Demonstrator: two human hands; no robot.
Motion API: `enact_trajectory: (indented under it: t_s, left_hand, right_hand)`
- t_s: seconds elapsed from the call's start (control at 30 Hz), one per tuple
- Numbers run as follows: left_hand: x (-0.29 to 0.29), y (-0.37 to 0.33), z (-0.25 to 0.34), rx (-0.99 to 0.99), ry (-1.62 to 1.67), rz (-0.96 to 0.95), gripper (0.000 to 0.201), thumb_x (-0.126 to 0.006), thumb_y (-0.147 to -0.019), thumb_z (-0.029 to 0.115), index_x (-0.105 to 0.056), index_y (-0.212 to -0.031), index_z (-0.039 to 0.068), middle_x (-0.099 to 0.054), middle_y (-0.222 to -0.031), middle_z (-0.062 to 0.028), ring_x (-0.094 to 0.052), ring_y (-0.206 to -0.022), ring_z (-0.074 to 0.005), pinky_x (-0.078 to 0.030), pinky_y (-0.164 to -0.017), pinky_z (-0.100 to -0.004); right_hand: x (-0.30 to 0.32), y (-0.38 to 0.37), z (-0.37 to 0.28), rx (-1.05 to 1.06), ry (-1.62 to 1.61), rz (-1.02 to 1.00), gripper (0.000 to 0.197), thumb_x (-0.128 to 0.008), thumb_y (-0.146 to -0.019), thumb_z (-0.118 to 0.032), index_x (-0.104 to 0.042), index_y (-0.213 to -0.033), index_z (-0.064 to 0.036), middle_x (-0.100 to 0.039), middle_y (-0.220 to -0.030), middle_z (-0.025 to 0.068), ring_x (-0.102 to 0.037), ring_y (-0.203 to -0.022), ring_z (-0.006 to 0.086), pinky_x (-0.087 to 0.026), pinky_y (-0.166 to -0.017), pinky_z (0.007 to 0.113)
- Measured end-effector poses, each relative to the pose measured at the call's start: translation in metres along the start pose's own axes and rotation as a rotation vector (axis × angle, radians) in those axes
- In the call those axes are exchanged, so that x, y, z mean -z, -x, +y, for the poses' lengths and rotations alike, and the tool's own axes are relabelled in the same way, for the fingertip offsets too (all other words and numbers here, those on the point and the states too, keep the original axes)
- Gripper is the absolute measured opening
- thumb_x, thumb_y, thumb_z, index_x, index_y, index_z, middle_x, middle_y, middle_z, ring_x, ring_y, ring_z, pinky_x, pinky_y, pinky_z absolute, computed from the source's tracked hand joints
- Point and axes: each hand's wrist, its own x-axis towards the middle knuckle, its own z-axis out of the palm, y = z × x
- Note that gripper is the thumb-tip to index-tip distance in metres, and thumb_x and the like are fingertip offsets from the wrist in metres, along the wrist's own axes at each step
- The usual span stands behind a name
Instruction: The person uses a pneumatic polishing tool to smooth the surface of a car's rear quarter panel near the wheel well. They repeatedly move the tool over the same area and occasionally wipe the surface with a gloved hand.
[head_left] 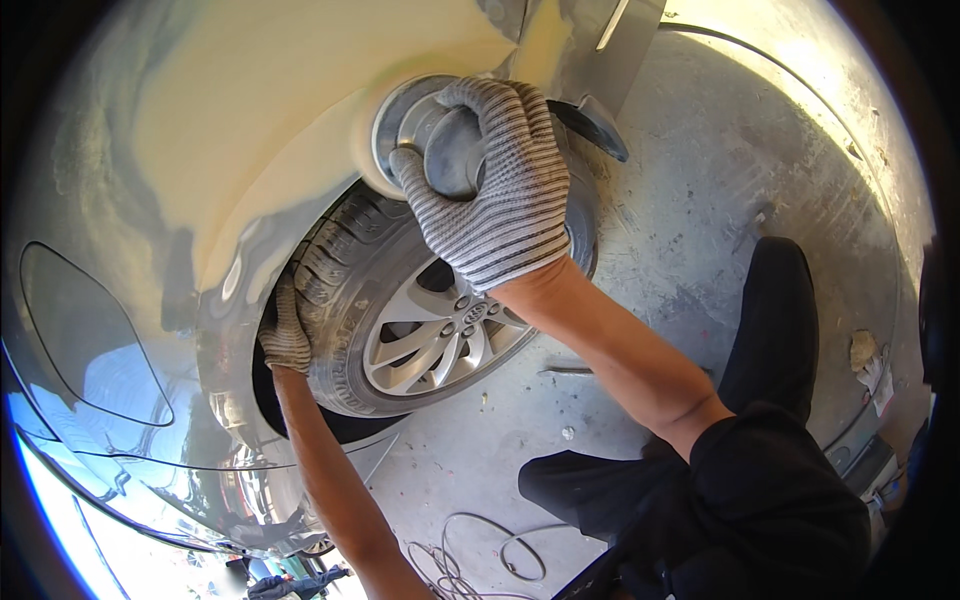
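My right hand (510,190) wears a striped knit glove and is closed round the grey knob of a round sanding block (455,152). Its disc lies against the car's body panel (240,130), just above the wheel arch, where tan filler covers a broad patch. In the gap between the tyre (340,270) and the arch edge is my left hand (287,330), gloved alike. The fingers of that hand are largely hidden in the gap's shadow. Below my right wrist shows the silver spoked wheel rim (415,345).
A fuel flap (95,335) sits in the shiny bodywork at left. A thin hose (520,560) lies coiled on the grey concrete floor (680,190), with a small metal bar (567,372) near the wheel. My dark-trousered legs (770,330) are at right. Crumpled scraps (868,358) lie beyond.
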Motion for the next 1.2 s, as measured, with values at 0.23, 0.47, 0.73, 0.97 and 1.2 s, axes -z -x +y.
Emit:
enact_trajectory:
  t_s: [0.23, 0.47, 0.73, 0.97, 1.2]
  left_hand:
    - [-0.004, -0.001, 0.02, -0.078, 0.019, -0.048, 0.053, -0.062, -0.106, 0.039, -0.063, -0.138, -0.003, -0.066, -0.139, -0.0153, -0.059, -0.128, -0.0251, -0.041, -0.113, -0.0379]
    - [-0.002, 0.0, 0.023, -0.11, -0.006, -0.06, 0.054, -0.058, -0.107, 0.039, -0.062, -0.139, -0.005, -0.066, -0.138, -0.0151, -0.06, -0.127, -0.025, -0.041, -0.113, -0.0376]
    - [0.006, -0.008, 0.009, -0.161, -0.032, -0.077, 0.053, -0.057, -0.107, 0.034, -0.06, -0.141, -0.006, -0.065, -0.14, -0.0148, -0.058, -0.13, -0.0254, -0.039, -0.116, -0.0375]
    - [0.003, -0.004, 0.0, -0.054, 0.057, -0.076, 0.057, -0.061, -0.106, 0.041, -0.062, -0.139, -0.005, -0.066, -0.138, -0.0146, -0.059, -0.126, -0.0241, -0.041, -0.113, -0.0374]
    - [-0.004, 0.003, 0.033, -0.13, 0.005, -0.077, 0.054, -0.058, -0.108, 0.039, -0.063, -0.138, -0.006, -0.068, -0.135, -0.0146, -0.061, -0.124, -0.0242, -0.043, -0.111, -0.0368]
  right_hand:
    - [-0.004, 0.004, -0.002, 0.04, -0.015, -0.01, 0.051, -0.088, -0.072, -0.018, -0.062, -0.114, -0.0045, -0.065, -0.111, 0.0201, -0.069, -0.098, 0.0377, -0.062, -0.084, 0.045]
    - [-0.001, 0.002, -0.002, 0.027, 0.012, -0.002, 0.051, -0.09, -0.074, -0.018, -0.062, -0.115, -0.0055, -0.066, -0.106, 0.0164, -0.069, -0.098, 0.0335, -0.061, -0.086, 0.042]
    - [0.007, -0.009, 0.015, -0.1, 0.061, 0.011, 0.051, -0.09, -0.076, -0.021, -0.062, -0.116, -0.0048, -0.065, -0.106, 0.0157, -0.068, -0.096, 0.0305, -0.06, -0.085, 0.042]
    - [0.009, -0.006, 0.027, -0.108, 0.021, 0.012, 0.049, -0.089, -0.077, -0.022, -0.062, -0.114, -0.005, -0.065, -0.107, 0.0173, -0.068, -0.097, 0.0301, -0.06, -0.084, 0.042]
    - [0.012, -0.003, 0.02, -0.092, -0.009, -0.01, 0.049, -0.09, -0.075, -0.019, -0.062, -0.113, -0.0045, -0.064, -0.107, 0.0165, -0.068, -0.096, 0.0323, -0.059, -0.088, 0.044]
